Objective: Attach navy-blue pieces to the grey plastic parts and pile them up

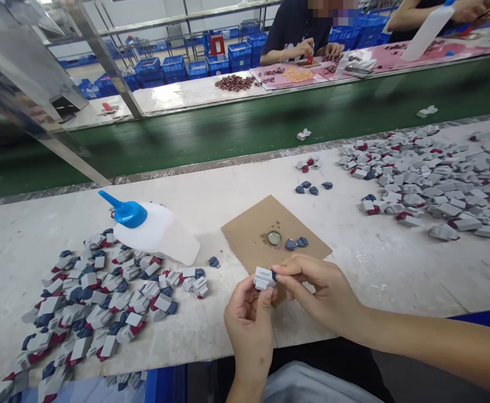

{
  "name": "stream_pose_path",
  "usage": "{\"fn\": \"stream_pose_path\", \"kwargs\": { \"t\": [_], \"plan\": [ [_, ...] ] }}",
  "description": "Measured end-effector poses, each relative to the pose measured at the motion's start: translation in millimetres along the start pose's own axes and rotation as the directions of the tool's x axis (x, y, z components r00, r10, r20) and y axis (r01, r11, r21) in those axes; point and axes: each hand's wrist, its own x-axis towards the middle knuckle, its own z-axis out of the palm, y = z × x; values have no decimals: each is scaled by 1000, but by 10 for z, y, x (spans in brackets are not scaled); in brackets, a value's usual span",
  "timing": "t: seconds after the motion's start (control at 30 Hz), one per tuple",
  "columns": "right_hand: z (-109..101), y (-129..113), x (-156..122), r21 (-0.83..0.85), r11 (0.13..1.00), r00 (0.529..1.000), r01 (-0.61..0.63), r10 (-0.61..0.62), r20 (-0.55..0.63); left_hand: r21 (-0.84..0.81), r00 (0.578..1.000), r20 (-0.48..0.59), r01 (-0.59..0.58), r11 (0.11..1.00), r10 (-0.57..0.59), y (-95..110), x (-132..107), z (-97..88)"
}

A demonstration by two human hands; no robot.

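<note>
My left hand [251, 319] pinches a small light-grey plastic part [264, 278] between thumb and fingers, over the near edge of a brown cardboard square [249, 229]. From the right, my right hand [316, 282] grips a small dark-blue piece [274, 275] between thumb and forefinger, touching the grey part's side. Fingers hide most of the blue piece. On the cardboard lie a bottle cap [274, 238] and, beside it, dark-blue pieces [296, 243]. One loose blue piece [214, 262] rests left of the cardboard.
A white bottle with a blue nozzle [156, 229] lies at left, beside a heap of grey, blue and red parts [102, 296]. Another heap [438, 179] covers the right. Behind runs a green conveyor [194, 134]; a co-worker [295, 33] sits beyond it.
</note>
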Motion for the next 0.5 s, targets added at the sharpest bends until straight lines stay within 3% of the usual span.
{"fn": "stream_pose_path", "kwargs": {
  "t": [0.1, 0.17, 0.2, 0.23, 0.27, 0.3, 0.33, 0.37, 0.4, 0.43, 0.5],
  "plan": [
    [-39, -14, 42, -42, 999, 995, 1, 4, 104, 116, 997, 70, -16, 993, 8, -22, 60, -101],
    [-150, 7, 184, -117, 992, 983, 53, -31, 183, 329, 981, 103, -188, 925, 163, 0, 136, -218],
    [-242, 43, 299, -175, 982, 983, 77, -45, 180, 481, 943, 141, -332, 811, 302, 23, 183, -288],
    [-359, 102, 444, -260, 962, 989, 87, -52, 138, 634, 867, 211, -473, 612, 451, 52, 233, -362],
    [-500, 183, 618, -354, 933, 997, 67, -47, 64, 750, 763, 317, -565, 343, 564, 85, 283, -435],
    [-657, 285, 814, -460, 888, 998, 20, -47, -47, 805, 658, 432, -590, 65, 617, 118, 329, -503],
    [-822, 401, 1026, -575, 817, 990, -46, -38, -133, 810, 579, 527, -563, -162, 623, 149, 371, -564],
    [-984, 527, 1245, -614, 784, 982, -92, -31, -187, 793, 530, 593, -516, -324, 607, 174, 406, -617],
    [-1132, 655, 1462, -634, 764, 977, -121, -23, -213, 779, 508, 624, -466, -420, 594, 192, 436, -659],
    [-1257, 777, 1666, -652, 743, 970, -150, -16, -241, 783, 502, 621, -418, -461, 601, 201, 460, -693],
    [-1418, 977, 2009, -672, 718, 961, -182, -16, -277, 824, 491, 566, -332, -459, 662, 186, 502, -739]
  ]
}}
